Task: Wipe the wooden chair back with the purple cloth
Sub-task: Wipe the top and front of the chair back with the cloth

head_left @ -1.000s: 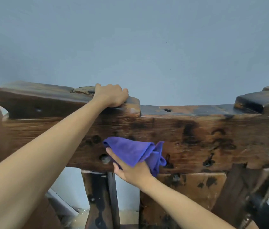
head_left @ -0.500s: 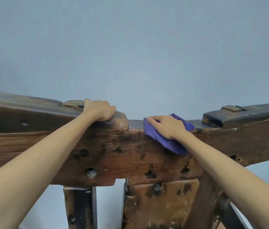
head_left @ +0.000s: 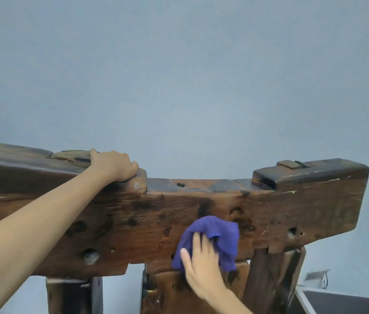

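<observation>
The wooden chair back [head_left: 280, 214] is a thick dark beam with knots and holes that spans the view. Dark upright posts stand under it. My left hand [head_left: 113, 165] grips the raised top edge at the left of the beam's dip. My right hand [head_left: 201, 268] presses the crumpled purple cloth [head_left: 215, 234] flat against the front face, near the lower edge in the middle. The cloth bunches above and to the right of my fingers.
A plain grey-blue wall [head_left: 179, 75] rises behind the chair. At the bottom right stands a dark flat surface with a pale edge [head_left: 337, 302]. A raised block [head_left: 303, 171] sits on the beam's right end.
My right hand has slid the cloth from the top edge of the beam down to the lower front face. My left hand has kept its grip on the top edge.
</observation>
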The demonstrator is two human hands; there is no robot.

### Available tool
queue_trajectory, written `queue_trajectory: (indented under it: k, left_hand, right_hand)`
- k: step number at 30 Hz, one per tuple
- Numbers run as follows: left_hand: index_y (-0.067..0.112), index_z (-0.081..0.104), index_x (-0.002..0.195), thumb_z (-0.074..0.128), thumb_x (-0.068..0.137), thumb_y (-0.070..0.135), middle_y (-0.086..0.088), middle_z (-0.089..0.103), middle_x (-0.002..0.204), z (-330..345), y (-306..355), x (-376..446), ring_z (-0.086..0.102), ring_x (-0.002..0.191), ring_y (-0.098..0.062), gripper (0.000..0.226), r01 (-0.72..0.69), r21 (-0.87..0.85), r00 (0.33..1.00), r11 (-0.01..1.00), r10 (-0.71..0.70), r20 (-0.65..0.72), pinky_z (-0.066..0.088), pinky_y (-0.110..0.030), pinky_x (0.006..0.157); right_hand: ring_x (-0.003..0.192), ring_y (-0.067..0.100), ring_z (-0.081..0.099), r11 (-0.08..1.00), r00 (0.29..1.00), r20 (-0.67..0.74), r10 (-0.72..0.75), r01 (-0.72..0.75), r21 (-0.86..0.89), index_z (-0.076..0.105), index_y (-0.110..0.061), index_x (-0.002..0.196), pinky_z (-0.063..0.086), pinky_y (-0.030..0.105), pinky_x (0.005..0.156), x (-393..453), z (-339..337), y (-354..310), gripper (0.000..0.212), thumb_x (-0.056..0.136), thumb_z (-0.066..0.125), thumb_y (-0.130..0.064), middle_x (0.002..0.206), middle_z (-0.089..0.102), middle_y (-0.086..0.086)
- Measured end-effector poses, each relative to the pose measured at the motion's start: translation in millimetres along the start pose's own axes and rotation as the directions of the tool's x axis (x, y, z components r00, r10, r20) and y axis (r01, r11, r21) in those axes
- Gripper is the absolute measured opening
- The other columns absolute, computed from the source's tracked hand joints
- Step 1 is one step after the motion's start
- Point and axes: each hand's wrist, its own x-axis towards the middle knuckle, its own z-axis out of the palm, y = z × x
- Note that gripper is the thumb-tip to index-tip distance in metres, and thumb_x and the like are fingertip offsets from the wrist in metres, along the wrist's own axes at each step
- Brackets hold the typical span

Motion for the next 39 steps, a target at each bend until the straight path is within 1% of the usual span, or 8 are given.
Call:
queue_trajectory:
  k: [4,11,15,23,28,33,37,39]
  left_hand:
    - [0.013,0.062,0.098,0.037,0.097,0.035,-0.016,0.068,0.115,4.1,36.8,-5.9,0.062,0.101,-0.037,0.034,-0.133,-0.014,0.988,0.991,0.132,-0.083,0.040,-0.040,0.084]
    - [0.015,0.061,0.099,0.026,0.105,0.048,-0.014,0.068,0.116,10.4,153.3,-7.6,0.059,0.111,-0.034,0.048,-0.305,-0.398,0.919,0.865,0.377,0.114,0.043,-0.039,0.098]
    - [0.018,0.060,0.100,0.018,0.104,0.053,-0.013,0.065,0.126,5.4,219.8,2.2,0.056,0.112,-0.029,0.054,-0.326,-0.426,0.893,0.844,0.423,0.154,0.039,-0.038,0.103]
    - [0.028,0.037,0.153,-0.001,0.092,0.073,-0.002,0.039,0.160,11.9,327.3,12.9,0.035,0.147,-0.026,0.085,-0.294,-0.511,0.873,0.808,0.444,0.199,0.022,-0.043,0.119]
    - [0.032,0.048,0.145,-0.010,0.065,0.094,-0.002,0.045,0.156,26.4,328.4,22.7,0.042,0.141,-0.025,0.117,-0.224,-0.586,0.912,0.779,0.380,0.155,0.023,-0.045,0.120]
    - [0.032,0.051,0.142,-0.009,0.056,0.100,0.004,0.049,0.153,29.5,331.3,26.6,0.044,0.139,-0.021,0.125,-0.242,-0.602,0.913,0.761,0.389,0.125,0.024,-0.044,0.121]
    - [0.037,0.053,0.139,-0.010,0.061,0.097,0.008,0.050,0.151,28.6,331.6,22.7,0.045,0.138,-0.018,0.117,-0.235,-0.602,0.914,0.763,0.384,0.129,0.025,-0.042,0.120]
    - [0.041,0.055,0.136,-0.010,0.063,0.095,0.010,0.051,0.149,26.5,332.1,21.4,0.046,0.136,-0.016,0.112,-0.240,-0.606,0.912,0.759,0.390,0.127,0.025,-0.041,0.119]
  right_hand:
    - [0.094,0.029,0.073,0.922,0.923,-0.041,-0.382,0.377,-0.086,0.060,-0.027,0.139,0.059,0.037,0.079,19.0,-1.9,-15.7,0.044,0.098,0.049,-0.042,0.115,0.075,0.005]
    - [0.101,0.029,0.061,0.714,0.621,-0.376,-0.688,0.673,-0.194,0.081,-0.013,0.097,0.042,0.032,0.100,90.9,-48.7,59.6,0.026,0.086,0.068,-0.033,0.097,0.078,0.007]
    - [0.096,0.038,0.066,0.849,0.757,-0.383,-0.529,0.476,-0.231,0.075,-0.018,0.115,0.045,0.039,0.088,85.6,-60.0,166.8,0.037,0.092,0.057,-0.042,0.101,0.078,0.011]
    - [0.112,0.034,0.054,0.993,0.906,-0.421,-0.040,-0.010,-0.116,0.048,-0.022,0.144,0.046,0.040,0.093,65.5,-113.5,353.7,0.056,0.092,0.047,-0.042,0.126,0.067,0.021]
    - [0.127,0.042,0.051,0.937,0.783,-0.523,0.335,-0.220,0.272,0.043,-0.006,0.143,0.041,0.049,0.109,105.5,-192.0,425.6,0.061,0.094,0.034,-0.040,0.142,0.051,0.017]
    - [0.155,0.028,0.024,0.924,0.599,-0.708,0.373,-0.171,0.342,0.029,-0.012,0.161,0.019,0.040,0.124,164.3,-257.9,449.8,0.064,0.099,0.026,-0.032,0.170,0.023,0.010]
    - [0.124,0.008,0.049,0.899,0.568,-0.711,0.414,-0.132,0.417,0.039,-0.047,0.148,0.037,0.037,0.103,180.4,-275.5,451.9,0.045,0.105,0.025,-0.044,0.152,0.042,-0.008]
    - [0.117,0.009,0.052,0.910,0.581,-0.712,0.394,-0.134,0.393,0.049,-0.043,0.140,0.036,0.035,0.096,179.8,-281.6,453.3,0.043,0.105,0.024,-0.045,0.143,0.048,-0.006]
